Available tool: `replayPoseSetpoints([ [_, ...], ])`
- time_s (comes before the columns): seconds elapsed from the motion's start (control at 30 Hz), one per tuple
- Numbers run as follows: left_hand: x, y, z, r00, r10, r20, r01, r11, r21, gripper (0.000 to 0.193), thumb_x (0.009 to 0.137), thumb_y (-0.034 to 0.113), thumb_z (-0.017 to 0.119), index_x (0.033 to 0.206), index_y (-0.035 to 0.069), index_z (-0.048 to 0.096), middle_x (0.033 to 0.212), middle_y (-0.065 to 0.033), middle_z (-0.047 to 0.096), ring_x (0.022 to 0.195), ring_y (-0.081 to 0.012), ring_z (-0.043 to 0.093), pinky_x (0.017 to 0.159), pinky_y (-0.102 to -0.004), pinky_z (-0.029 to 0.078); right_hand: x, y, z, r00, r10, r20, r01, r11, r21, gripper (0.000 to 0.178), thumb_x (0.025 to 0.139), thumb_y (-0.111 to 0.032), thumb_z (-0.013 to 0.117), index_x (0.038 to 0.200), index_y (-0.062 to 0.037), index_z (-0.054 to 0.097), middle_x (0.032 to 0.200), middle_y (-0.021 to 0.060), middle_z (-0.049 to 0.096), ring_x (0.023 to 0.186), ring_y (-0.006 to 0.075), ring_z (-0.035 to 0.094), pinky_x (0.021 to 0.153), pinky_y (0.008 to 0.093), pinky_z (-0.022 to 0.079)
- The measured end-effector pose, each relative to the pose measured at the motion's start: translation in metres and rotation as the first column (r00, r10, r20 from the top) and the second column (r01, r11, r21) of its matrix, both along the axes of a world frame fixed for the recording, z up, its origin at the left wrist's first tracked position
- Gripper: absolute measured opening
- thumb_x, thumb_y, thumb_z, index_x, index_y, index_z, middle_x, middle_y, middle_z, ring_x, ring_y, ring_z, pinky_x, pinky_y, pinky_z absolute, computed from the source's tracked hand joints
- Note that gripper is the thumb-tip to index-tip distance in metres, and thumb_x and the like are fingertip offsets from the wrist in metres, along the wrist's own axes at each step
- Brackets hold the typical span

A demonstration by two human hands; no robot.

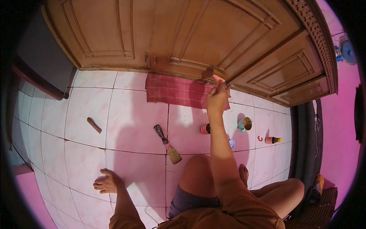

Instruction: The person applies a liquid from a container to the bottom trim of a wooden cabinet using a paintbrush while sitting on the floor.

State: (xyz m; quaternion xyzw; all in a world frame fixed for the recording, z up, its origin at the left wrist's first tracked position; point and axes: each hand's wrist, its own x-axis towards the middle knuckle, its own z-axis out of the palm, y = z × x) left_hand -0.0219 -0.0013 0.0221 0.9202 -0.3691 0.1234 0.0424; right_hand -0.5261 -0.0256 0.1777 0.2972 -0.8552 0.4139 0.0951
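My right hand (217, 98) reaches forward to the lower edge of a brown wooden cabinet (198, 38). Its fingers are closed on a small pink piece (219, 78), whose kind I cannot make out, at a darker patch on the wood. Beneath that hand a red checked cloth (175, 91) lies along the cabinet's base. My left hand (107, 181) rests on the tiled floor at the lower left, fingers spread, holding nothing. Between my hands lies a scraper (167, 145) with a dark handle and a wide, stained blade.
A light green cup (244, 124) stands right of my right forearm, near a round lid (231, 144). One dark bottle (205, 129) is partly behind that forearm. Another bottle with a yellow cap (273, 140) sits farther right by a red curl (260, 138). Leftward lies a brown stick-like piece (94, 125).
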Motion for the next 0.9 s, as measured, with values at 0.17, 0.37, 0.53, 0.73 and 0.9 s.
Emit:
replayPoseSetpoints([
  [0.17, 0.001, -0.001, 0.001, 1.000, 0.028, 0.006, -0.028, 0.999, 0.020, 0.084, 0.095, 0.064, 0.037, 0.136, -0.010, 0.040, 0.149, -0.0282, 0.035, 0.144, -0.0413, 0.027, 0.113, -0.0599, 0.023, 0.005, -0.024, 0.013, 0.999, -0.019, -0.045, 0.025, 0.990, 0.136, 0.042, 0.090, -0.003, 0.054, 0.132, -0.0039, 0.056, 0.115, 0.0264, 0.058, 0.105, 0.0430, 0.060, 0.087, 0.0469, 0.050],
  [0.37, -0.002, -0.002, 0.004, 0.999, 0.032, -0.014, -0.031, 0.999, 0.034, 0.085, 0.095, 0.063, 0.037, 0.138, -0.010, 0.039, 0.151, -0.0271, 0.034, 0.145, -0.0406, 0.026, 0.115, -0.0607, 0.021, 0.047, -0.066, 0.012, 0.966, 0.257, 0.013, -0.257, 0.965, 0.053, 0.041, 0.090, -0.001, 0.053, 0.131, -0.0027, 0.056, 0.118, 0.0244, 0.056, 0.103, 0.0430, 0.061, 0.088, 0.0466, 0.051],
  [0.53, -0.002, 0.000, 0.003, 0.999, 0.020, -0.039, -0.020, 1.000, 0.005, 0.084, 0.096, 0.063, 0.039, 0.139, -0.010, 0.039, 0.152, -0.0263, 0.032, 0.146, -0.0407, 0.023, 0.116, -0.0610, 0.020, 0.046, -0.063, 0.003, 0.896, 0.440, 0.065, -0.433, 0.896, -0.096, 0.037, 0.092, -0.001, 0.052, 0.128, -0.0033, 0.059, 0.120, 0.0270, 0.056, 0.102, 0.0434, 0.061, 0.092, 0.0447, 0.050],
  [0.73, -0.001, -0.001, 0.005, 0.999, 0.016, -0.043, -0.015, 1.000, 0.014, 0.083, 0.096, 0.062, 0.039, 0.137, -0.009, 0.040, 0.151, -0.0269, 0.033, 0.145, -0.0416, 0.024, 0.114, -0.0614, 0.021, 0.001, -0.037, -0.001, 0.979, 0.175, -0.104, -0.179, 0.983, -0.026, 0.032, 0.092, 0.000, 0.051, 0.121, -0.0004, 0.063, 0.114, 0.0269, 0.064, 0.107, 0.0436, 0.060, 0.094, 0.0430, 0.048],
  [0.9, 0.005, 0.001, -0.003, 1.000, 0.005, 0.024, -0.005, 1.000, -0.018, 0.082, 0.096, 0.062, 0.039, 0.135, -0.010, 0.041, 0.149, -0.0282, 0.035, 0.143, -0.0421, 0.028, 0.110, -0.0609, 0.026, 0.005, -0.017, 0.024, 0.998, 0.034, 0.051, -0.034, 0.999, -0.001, 0.040, 0.089, 0.001, 0.050, 0.128, -0.0047, 0.059, 0.113, 0.0236, 0.063, 0.102, 0.0437, 0.060, 0.091, 0.0462, 0.049],
])
